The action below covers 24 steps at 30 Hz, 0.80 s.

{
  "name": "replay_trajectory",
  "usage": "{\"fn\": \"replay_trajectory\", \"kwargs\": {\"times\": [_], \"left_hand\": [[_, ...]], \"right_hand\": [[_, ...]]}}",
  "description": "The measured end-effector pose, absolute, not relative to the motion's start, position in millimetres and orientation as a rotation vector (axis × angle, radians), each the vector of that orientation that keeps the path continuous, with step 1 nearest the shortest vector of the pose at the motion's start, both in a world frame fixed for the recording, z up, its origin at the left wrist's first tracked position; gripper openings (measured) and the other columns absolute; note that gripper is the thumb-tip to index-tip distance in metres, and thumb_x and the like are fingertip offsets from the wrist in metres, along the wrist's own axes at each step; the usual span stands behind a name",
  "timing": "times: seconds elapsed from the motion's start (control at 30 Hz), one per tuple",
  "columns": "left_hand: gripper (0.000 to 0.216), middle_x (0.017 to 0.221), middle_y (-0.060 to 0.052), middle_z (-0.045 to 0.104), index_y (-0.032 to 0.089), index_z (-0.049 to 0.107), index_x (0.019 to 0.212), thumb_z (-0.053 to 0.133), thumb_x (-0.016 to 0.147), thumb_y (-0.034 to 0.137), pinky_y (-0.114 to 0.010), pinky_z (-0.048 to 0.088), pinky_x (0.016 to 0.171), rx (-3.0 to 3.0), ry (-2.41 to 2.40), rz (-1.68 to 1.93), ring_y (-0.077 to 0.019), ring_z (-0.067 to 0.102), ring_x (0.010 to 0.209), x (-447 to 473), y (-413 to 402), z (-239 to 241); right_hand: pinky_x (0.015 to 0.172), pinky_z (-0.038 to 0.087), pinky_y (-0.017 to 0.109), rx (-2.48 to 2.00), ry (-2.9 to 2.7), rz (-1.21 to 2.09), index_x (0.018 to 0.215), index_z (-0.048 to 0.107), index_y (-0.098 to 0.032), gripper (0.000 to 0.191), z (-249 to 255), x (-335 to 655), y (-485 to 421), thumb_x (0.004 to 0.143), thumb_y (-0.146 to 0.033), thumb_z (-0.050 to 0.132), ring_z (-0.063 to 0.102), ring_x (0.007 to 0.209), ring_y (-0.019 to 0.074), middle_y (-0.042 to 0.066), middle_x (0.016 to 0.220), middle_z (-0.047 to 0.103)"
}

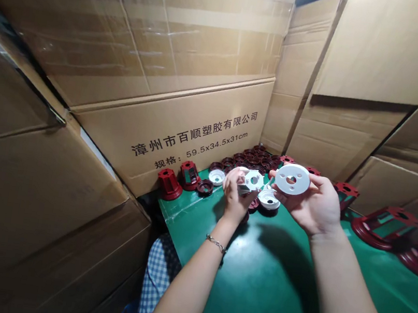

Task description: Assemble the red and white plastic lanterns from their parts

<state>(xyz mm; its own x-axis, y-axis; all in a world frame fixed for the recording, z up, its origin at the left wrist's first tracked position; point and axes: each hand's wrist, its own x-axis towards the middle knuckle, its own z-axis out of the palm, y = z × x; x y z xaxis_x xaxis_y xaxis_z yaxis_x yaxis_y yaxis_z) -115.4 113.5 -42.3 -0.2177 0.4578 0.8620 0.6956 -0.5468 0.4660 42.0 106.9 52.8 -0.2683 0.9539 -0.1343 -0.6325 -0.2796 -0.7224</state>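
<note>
My left hand (235, 197) is closed round a white plastic housing (254, 181), whose end with a central hole faces me. To its right, my right hand (317, 204) grips a round white disc (292, 179) by its edge. The disc has one large hole in the middle and small holes around it. The two parts are held apart above the green table. Below them on the table sits a white round cap (268, 199), and another white cap (216, 177) lies left of my left hand. My fingers behind the disc are partly hidden.
The green table (271, 291) carries several dark red round caps (240, 158) grouped at the back. Red slotted housings stand at the left (169, 184) and along the right (385, 227). Printed cardboard boxes (196, 139) wall in the table's back and left.
</note>
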Motion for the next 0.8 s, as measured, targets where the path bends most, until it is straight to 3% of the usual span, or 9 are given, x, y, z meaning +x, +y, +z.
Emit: {"fn": "replay_trajectory", "kwargs": {"times": [0.27, 0.47, 0.63, 0.73, 0.8], "left_hand": [[0.057, 0.118, -0.014, 0.054, 0.019, 0.043, 0.118, 0.067, 0.072, 0.044, -0.044, 0.039, 0.096, -1.816, -1.374, -1.774, -0.0253, 0.051, 0.111, -116.3, 115.3, -43.2], [0.056, 0.117, -0.015, 0.056, 0.019, 0.046, 0.115, 0.066, 0.072, 0.047, -0.045, 0.038, 0.098, -1.86, -1.43, -1.809, -0.026, 0.052, 0.111, -115.1, 114.0, -42.6], [0.069, 0.111, -0.012, 0.058, 0.018, 0.05, 0.116, 0.062, 0.062, 0.06, -0.041, 0.045, 0.09, -2.133, -1.564, -2.435, -0.0274, 0.056, 0.103, -113.5, 105.5, -30.7], [0.065, 0.095, -0.011, 0.063, 0.016, 0.057, 0.104, 0.064, 0.055, 0.058, -0.039, 0.048, 0.081, -2.419, -1.59, -2.9, -0.0272, 0.06, 0.089, -116.9, 101.1, -20.3], [0.059, 0.087, -0.011, 0.064, 0.015, 0.06, 0.096, 0.067, 0.051, 0.053, -0.039, 0.05, 0.073, -2.695, -1.733, -2.988, -0.027, 0.062, 0.079, -121.1, 99.2, -16.5]], "right_hand": [[0.057, 0.051, 0.02, -0.673, -0.999, 1.436, 0.107, 0.056, -0.021, 0.054, 40.2, 30.8, 111.6, 0.057, -0.04, 0.065, 0.053, 0.089, 0.019, 0.002, 0.108, 0.052], [0.067, 0.05, 0.021, -0.671, -1.173, 1.388, 0.114, 0.048, -0.021, 0.052, 40.3, 25.9, 107.6, 0.067, -0.04, 0.061, 0.05, 0.101, 0.0201, 0.003, 0.114, 0.05], [0.078, 0.052, 0.035, -0.666, -1.098, 1.478, 0.117, 0.041, -0.019, 0.057, 52.9, 32.7, 99.8, 0.065, -0.041, 0.051, 0.046, 0.112, 0.0267, 0.007, 0.122, 0.046], [0.087, 0.048, 0.032, -0.614, -1.048, 1.506, 0.113, 0.044, -0.019, 0.055, 56.8, 40.3, 99.4, 0.062, -0.034, 0.055, 0.047, 0.111, 0.0235, 0.006, 0.118, 0.05], [0.092, 0.045, 0.031, -0.621, -1.075, 1.487, 0.108, 0.046, -0.018, 0.051, 57.0, 43.7, 100.7, 0.059, -0.03, 0.057, 0.049, 0.108, 0.0217, 0.006, 0.113, 0.052]]}}
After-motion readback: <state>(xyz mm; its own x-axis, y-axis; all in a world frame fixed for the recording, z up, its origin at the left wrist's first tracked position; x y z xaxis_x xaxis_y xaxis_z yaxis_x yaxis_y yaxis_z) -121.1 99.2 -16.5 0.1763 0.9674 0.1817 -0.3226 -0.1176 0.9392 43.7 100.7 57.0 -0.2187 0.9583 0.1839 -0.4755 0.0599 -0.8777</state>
